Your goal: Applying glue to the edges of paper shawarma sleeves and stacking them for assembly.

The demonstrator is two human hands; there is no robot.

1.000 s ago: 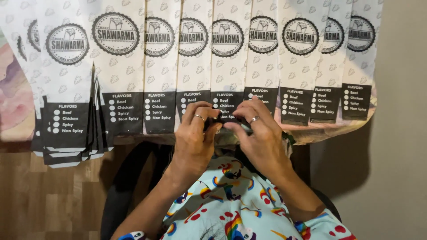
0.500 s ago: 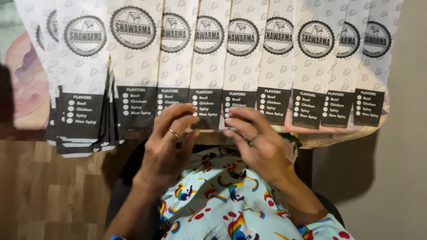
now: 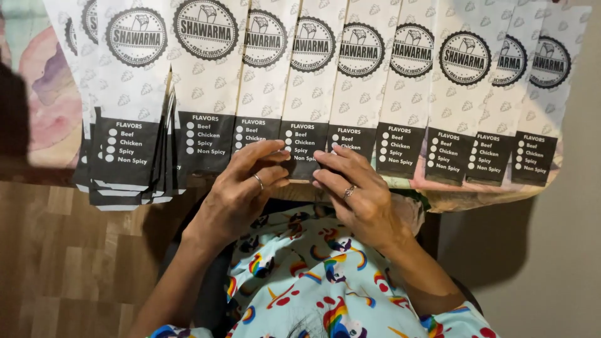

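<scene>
Overhead view. Paper sleeves, white with a round black emblem above and a black panel of four checkbox rows below: nine laid side by side in an overlapping row (image 3: 360, 94), plus one stack (image 3: 128, 156) at the left end whose sheet count cannot be told. Hands: two, the left hand (image 3: 241, 188) and the right hand (image 3: 357, 191). Finger rings: two, one per hand.

Long white paper sleeves (image 3: 369, 94) with round black emblems and black checkbox panels at their 6 o'clock ends, laid flat in an overlapping row, one sleeve (image 3: 303, 149) at centre touched at its lower edge, a thicker stack (image 3: 134, 156) at 9 o'clock
</scene>
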